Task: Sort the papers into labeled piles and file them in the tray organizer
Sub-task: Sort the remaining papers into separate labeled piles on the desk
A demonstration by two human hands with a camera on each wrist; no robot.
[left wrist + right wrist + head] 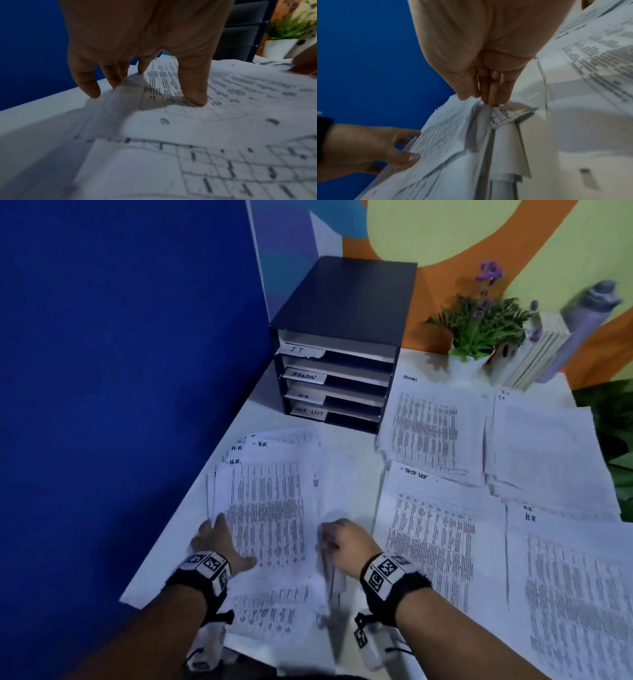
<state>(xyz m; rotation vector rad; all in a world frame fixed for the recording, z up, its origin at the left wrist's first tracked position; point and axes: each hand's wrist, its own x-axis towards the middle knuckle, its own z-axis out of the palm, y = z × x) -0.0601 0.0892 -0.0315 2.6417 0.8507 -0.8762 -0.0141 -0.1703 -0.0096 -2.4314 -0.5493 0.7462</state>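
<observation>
The desk [346, 446] carries everything, and the unsorted heap of papers [270, 508] lies directly under both hands. The sorted piles marked ADMIN [431, 429], I.T. [544, 446], TASK LIST [435, 529] and H.R. [565, 583] spread out beyond the right hand [342, 539], on its outer side. The tray organizer [339, 361] stands ahead of the fingertips; its four shelves are tagged I.T., ADMIN, H.R. and TASK LIST, and they look bare, though their depths are dark.

The left hand [219, 539] lies flat with fingers spread, pressing the heap's left edge. The right hand pinches a bunch of sheet edges between thumb and fingers.

To do this step well, I judge the left hand should pin the heap firmly while the right peels away one sheet only, since several edges seem caught together and crumpling.
</observation>
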